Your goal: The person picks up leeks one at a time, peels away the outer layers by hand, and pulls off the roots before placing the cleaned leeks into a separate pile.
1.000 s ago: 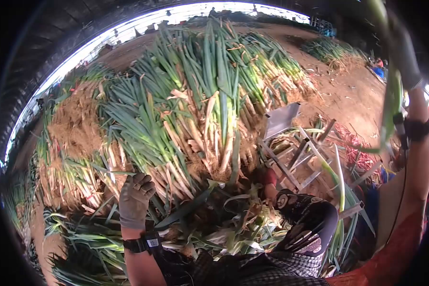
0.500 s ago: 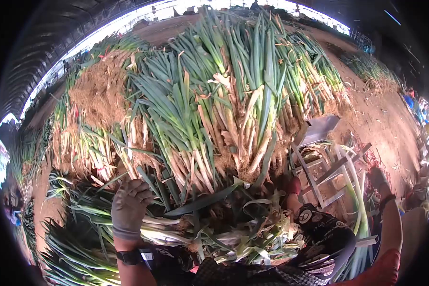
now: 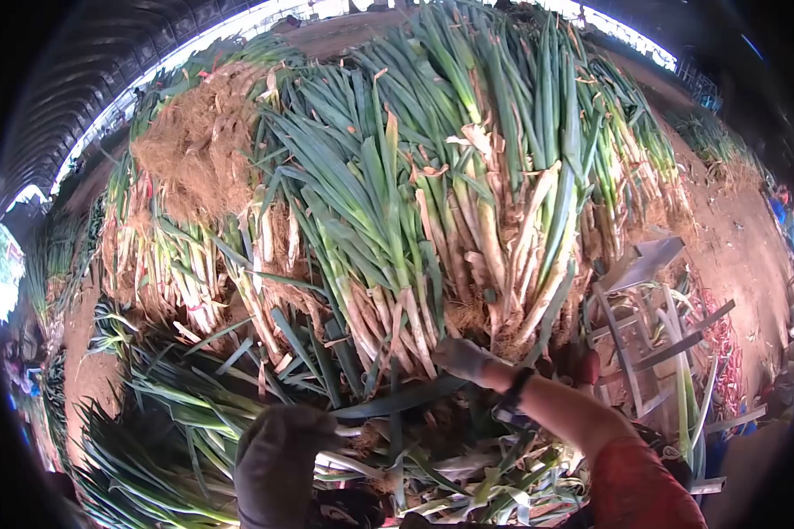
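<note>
A thick pile of long green onions (image 3: 353, 212) stands propped in front of me, white stalks and brown roots low, green leaves high. My right hand (image 3: 463, 360), in a grey glove, reaches across to the stalk bases at the pile's front, fingers stretched leftward at the roots. Nearer to me, my left hand (image 3: 278, 458), also gloved, is raised with its fingers curled in. A short pale piece shows at its fingertips; I cannot tell whether the hand grips it. Beneath both hands lie loose green onions (image 3: 185, 419) and a long green leaf (image 3: 397, 398).
A metal frame stand (image 3: 653, 331) with a flat plate on top is at the right, with stalks lying through it. Peeled leaves (image 3: 494, 489) litter the area by my legs. At the left, a root-heavy bundle (image 3: 194, 145) rests on further onions. Bare soil (image 3: 732, 238) runs along the right.
My right arm has swung in from the far right to the pile's front. My left hand has come lower and closer, its fingers curled. The view has shifted, moving the pile rightward.
</note>
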A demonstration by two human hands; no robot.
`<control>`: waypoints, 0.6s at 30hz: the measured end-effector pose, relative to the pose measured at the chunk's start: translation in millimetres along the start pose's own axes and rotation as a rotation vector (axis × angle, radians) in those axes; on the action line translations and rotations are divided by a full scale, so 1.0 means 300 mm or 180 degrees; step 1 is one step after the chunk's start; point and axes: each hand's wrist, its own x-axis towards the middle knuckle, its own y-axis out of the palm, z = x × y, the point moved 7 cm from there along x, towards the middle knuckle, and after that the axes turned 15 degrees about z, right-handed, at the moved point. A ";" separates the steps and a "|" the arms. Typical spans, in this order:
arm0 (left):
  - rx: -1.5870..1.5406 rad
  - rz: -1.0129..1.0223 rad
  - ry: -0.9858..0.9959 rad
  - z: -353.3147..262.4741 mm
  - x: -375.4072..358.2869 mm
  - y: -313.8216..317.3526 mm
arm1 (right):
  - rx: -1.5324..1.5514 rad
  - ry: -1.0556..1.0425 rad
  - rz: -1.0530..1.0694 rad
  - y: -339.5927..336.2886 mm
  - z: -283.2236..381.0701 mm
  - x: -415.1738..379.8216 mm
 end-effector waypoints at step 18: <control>0.0742 -0.0147 0.0038 -0.037 -0.024 -0.015 | 0.3272 -0.1027 -0.0554 -0.168 0.505 -0.469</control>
